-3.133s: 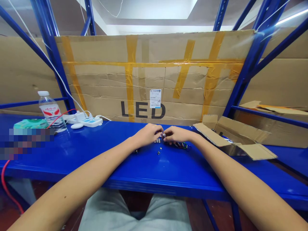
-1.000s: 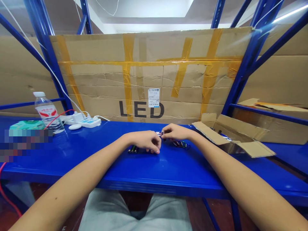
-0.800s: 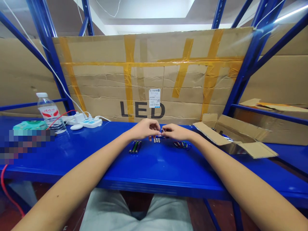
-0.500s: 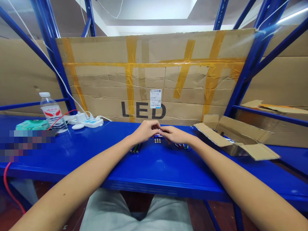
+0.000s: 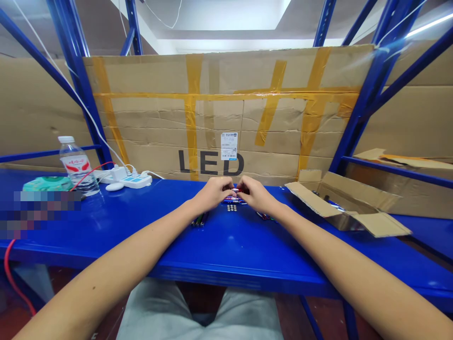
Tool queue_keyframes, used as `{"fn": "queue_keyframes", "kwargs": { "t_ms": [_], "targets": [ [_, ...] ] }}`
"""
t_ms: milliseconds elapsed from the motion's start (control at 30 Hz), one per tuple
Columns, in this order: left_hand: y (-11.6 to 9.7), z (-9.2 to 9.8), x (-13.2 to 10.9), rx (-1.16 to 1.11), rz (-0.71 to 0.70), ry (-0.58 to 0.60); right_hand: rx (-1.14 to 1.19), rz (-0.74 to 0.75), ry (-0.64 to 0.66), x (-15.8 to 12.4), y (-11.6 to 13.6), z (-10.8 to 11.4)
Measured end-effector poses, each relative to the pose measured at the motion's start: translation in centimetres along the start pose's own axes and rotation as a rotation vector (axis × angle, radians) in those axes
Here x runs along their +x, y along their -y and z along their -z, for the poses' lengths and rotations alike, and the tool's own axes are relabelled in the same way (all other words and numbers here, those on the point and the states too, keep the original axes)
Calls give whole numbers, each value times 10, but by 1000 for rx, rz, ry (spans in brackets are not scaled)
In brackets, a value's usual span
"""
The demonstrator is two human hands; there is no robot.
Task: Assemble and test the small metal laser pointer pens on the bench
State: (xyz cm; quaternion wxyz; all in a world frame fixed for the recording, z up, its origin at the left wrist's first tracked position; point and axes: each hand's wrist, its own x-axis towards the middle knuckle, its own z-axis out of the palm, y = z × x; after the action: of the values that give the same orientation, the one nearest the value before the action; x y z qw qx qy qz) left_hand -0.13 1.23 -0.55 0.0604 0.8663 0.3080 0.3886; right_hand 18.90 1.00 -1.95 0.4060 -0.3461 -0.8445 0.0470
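Note:
My left hand (image 5: 213, 192) and my right hand (image 5: 257, 194) meet at the middle of the blue table, fingers curled and thumbs toward each other. Between their fingertips shows a slim red shiny tube (image 5: 237, 190), its ends hidden by the fingers. Just below it lie blue shiny tubes (image 5: 233, 200) on the table. Small round silver pieces (image 5: 231, 208), like button cells, sit in tidy rows nearer me. Several dark tubes (image 5: 200, 220) lie beside my left wrist. Coloured slim parts (image 5: 265, 216) lie partly hidden under my right wrist.
An open cardboard box (image 5: 343, 205) with tubes inside stands at the right. To the left are a water bottle (image 5: 78, 165), a green packet (image 5: 47, 184) and a white power strip (image 5: 136, 180). A large cardboard panel (image 5: 159, 123) stands behind the table (image 5: 226, 250).
My right hand has turned and its knuckles have risen, with the fingers more curled. More of the red tube and the blue tubes shows. My left hand has hardly moved.

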Motion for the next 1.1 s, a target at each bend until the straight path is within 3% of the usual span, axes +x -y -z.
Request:
{"fn": "queue_keyframes", "kwargs": {
  "t_ms": [233,433,700,900,1100],
  "targets": [
    [6,2,1,38,-109,19,-30,-25,16,2,0,4],
    [7,-1,-1,-53,-74,17,-42,56,40,1,-2,1],
    [2,3,-1,-52,-132,19,78,20,-71,0,0,0],
    [1,2,-2,-49,-163,32,205,-23,-3,1,1,6],
    [-1,0,-3,-31,-187,54,81,-58,47,2,3,8]
  ]
}}
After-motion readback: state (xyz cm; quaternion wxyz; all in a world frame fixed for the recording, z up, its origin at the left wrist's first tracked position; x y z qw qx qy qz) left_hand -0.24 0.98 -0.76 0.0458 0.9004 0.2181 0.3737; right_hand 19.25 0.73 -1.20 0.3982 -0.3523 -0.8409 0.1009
